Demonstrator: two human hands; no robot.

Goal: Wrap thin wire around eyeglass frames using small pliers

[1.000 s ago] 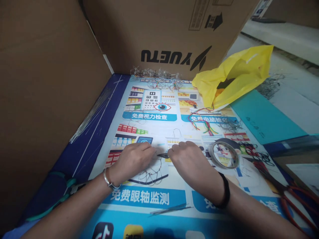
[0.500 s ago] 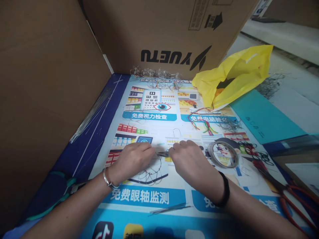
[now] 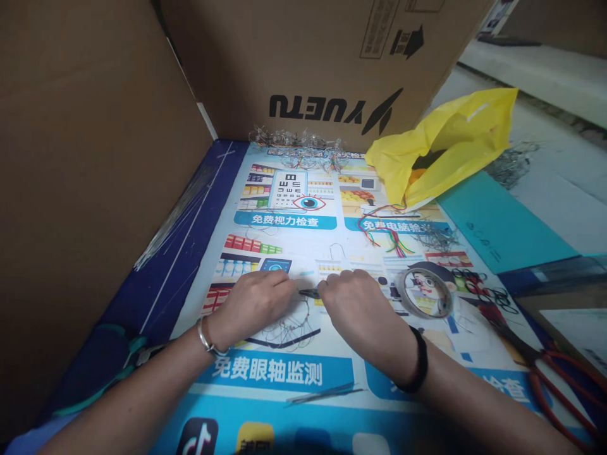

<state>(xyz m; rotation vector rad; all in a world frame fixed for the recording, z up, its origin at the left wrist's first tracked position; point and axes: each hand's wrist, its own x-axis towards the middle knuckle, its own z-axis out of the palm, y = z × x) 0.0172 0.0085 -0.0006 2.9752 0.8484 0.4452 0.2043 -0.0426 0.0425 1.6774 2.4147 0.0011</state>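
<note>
My left hand [image 3: 265,296] is closed in a pinch, knuckles up, on thin wire whose exact hold is hidden by the fingers. Below and right of it spreads a tangled loop of thin wire [image 3: 287,325], with small dots along its strands. Wrapped in my right hand [image 3: 355,300] is a dark pointed metal tool [image 3: 309,293]; only its slim tip shows, pointing left at the left fingertips. Its grip is covered by the hand, so I cannot tell its kind. A small gap separates the two hands.
Scissors [image 3: 540,363] with red handles lie right, near a tape roll [image 3: 425,292] and black loops. Teal-handled pliers [image 3: 137,357] lie left. Behind are a yellow bag [image 3: 455,139], coloured cords [image 3: 398,243], wire pieces [image 3: 327,393] and a cardboard wall [image 3: 327,76].
My right hand has shifted very slightly left, and the tool's dark tip shows a little differently. The left hand keeps its place.
</note>
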